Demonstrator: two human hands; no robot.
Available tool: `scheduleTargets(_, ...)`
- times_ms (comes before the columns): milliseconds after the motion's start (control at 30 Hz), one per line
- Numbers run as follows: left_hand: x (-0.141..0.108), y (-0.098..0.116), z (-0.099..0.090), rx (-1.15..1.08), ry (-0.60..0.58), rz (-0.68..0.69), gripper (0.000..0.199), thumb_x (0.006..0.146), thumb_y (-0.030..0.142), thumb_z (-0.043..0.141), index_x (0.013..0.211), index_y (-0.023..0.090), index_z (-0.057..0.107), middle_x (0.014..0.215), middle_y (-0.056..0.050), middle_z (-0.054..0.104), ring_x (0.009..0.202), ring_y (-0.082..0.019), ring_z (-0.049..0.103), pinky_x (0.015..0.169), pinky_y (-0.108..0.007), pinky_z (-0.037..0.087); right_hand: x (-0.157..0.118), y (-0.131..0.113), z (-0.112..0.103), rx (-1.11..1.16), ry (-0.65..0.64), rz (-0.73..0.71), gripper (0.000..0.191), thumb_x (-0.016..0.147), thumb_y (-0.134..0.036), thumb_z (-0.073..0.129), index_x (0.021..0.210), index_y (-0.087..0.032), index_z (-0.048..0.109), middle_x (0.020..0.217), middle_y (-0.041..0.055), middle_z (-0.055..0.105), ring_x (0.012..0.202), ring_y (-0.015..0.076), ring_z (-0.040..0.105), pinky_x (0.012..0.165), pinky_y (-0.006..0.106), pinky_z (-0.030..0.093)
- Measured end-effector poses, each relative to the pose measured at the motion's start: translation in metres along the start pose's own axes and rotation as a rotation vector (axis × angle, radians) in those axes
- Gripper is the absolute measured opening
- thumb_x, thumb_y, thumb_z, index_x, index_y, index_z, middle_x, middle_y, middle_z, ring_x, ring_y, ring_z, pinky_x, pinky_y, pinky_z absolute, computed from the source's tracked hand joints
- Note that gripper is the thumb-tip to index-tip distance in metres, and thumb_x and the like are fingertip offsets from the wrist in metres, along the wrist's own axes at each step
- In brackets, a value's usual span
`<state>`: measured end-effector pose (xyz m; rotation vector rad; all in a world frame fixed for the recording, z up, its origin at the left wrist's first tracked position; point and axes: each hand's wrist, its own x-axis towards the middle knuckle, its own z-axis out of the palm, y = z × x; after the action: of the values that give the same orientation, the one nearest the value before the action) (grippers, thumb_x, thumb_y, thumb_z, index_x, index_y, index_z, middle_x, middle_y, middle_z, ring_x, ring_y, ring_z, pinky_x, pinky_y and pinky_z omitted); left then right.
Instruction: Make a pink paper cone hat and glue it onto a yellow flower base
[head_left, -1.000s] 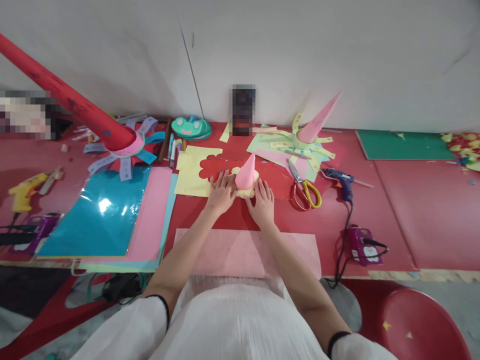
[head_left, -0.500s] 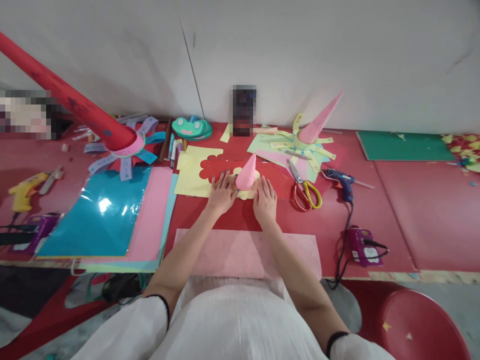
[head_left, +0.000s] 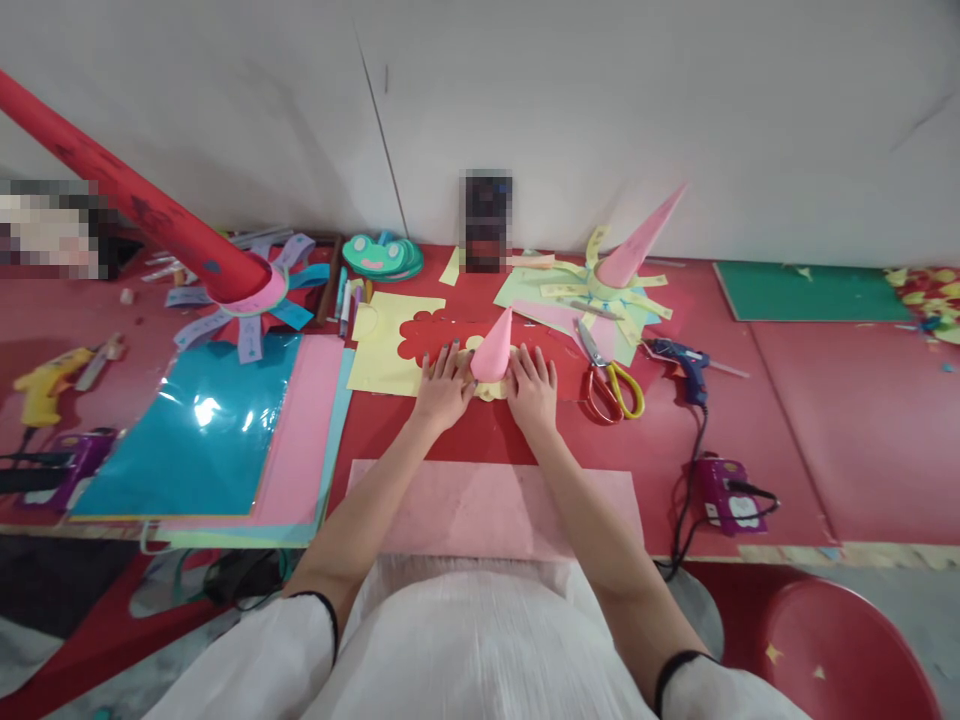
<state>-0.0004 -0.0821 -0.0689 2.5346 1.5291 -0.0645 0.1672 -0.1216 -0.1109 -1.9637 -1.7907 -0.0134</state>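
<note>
A pink paper cone (head_left: 493, 352) stands upright between my hands, on a pale yellow scalloped paper piece (head_left: 491, 392). My left hand (head_left: 445, 388) lies flat with fingers stretched on the left side of that yellow piece. On its right side my right hand (head_left: 533, 385) rests the same way, fingers spread. Both hands partly cover the yellow piece. Beneath are red paper with a scalloped edge (head_left: 415, 335) and a pale yellow sheet (head_left: 375, 365). Close by on the right lie scissors (head_left: 600, 365) with one red and one yellow handle loop.
A blue glue gun (head_left: 686, 368) is corded near a purple box (head_left: 727, 495). Blue glossy sheets (head_left: 195, 430) lie left, a yellow glue gun (head_left: 49, 385) beyond. A long red cone (head_left: 172, 230) and a pink cone with strips (head_left: 641, 240) stand behind. Pink paper (head_left: 495, 505) lies in front.
My right hand has shifted slightly, its fingers now more spread and closer over the yellow piece's edge. The left hand and the cone look almost unchanged.
</note>
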Motion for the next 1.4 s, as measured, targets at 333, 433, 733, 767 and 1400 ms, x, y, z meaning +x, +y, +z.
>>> scheduleTargets(333,0.0005,-0.001,0.0014,-0.01,-0.007,0.006,0.055,0.096,0.037,0.028,0.148,0.016,0.026,0.156,-0.014,0.021,0.144,-0.032,0.018,0.115,-0.057,0.014,-0.001,0.0022,0.0036,0.006,0.03,-0.002,0.041,0.095,-0.029,0.036,0.13,-0.021,0.056,0.142,0.0122,0.049,0.136,0.0274,0.038,0.111,0.052,0.03)
scheduleTargets(433,0.001,-0.0023,0.0031,-0.018,-0.005,0.013,0.056,0.097,0.037,0.026,0.148,0.016,0.025,0.157,-0.014,0.02,0.144,-0.032,0.018,0.115,-0.057,0.015,-0.0013,0.0024,0.0033,0.0,0.03,0.001,0.041,0.095,-0.03,0.036,0.13,-0.021,0.056,0.141,0.0115,0.049,0.135,0.0278,0.04,0.11,0.052,0.03)
scheduleTargets(733,0.0028,-0.005,0.0017,-0.041,-0.008,0.018,0.052,0.096,0.032,0.028,0.145,0.016,0.031,0.156,-0.014,0.021,0.144,-0.032,0.019,0.114,-0.059,0.016,-0.0009,0.0013,0.0026,0.001,0.057,0.0,0.04,0.095,-0.03,0.037,0.128,-0.02,0.058,0.14,0.0118,0.051,0.134,0.0269,0.041,0.11,0.051,0.031)
scheduleTargets(767,0.0028,-0.0051,0.0014,-0.045,-0.005,0.018,0.052,0.096,0.032,0.029,0.145,0.016,0.032,0.156,-0.014,0.021,0.144,-0.032,0.019,0.114,-0.059,0.015,-0.0009,0.0012,0.0025,-0.001,0.062,-0.002,0.04,0.095,-0.03,0.037,0.128,-0.02,0.058,0.139,0.0117,0.051,0.133,0.027,0.042,0.11,0.051,0.031)
scheduleTargets(1400,0.0014,-0.0042,0.0017,-0.037,0.015,0.017,0.052,0.095,0.028,0.026,0.145,0.017,0.032,0.156,-0.012,0.022,0.144,-0.031,0.02,0.114,-0.061,0.012,-0.0016,-0.0009,0.0002,0.015,0.012,0.017,0.042,0.095,-0.029,0.035,0.13,-0.018,0.055,0.143,0.0138,0.047,0.137,0.0269,0.037,0.112,0.052,0.027)
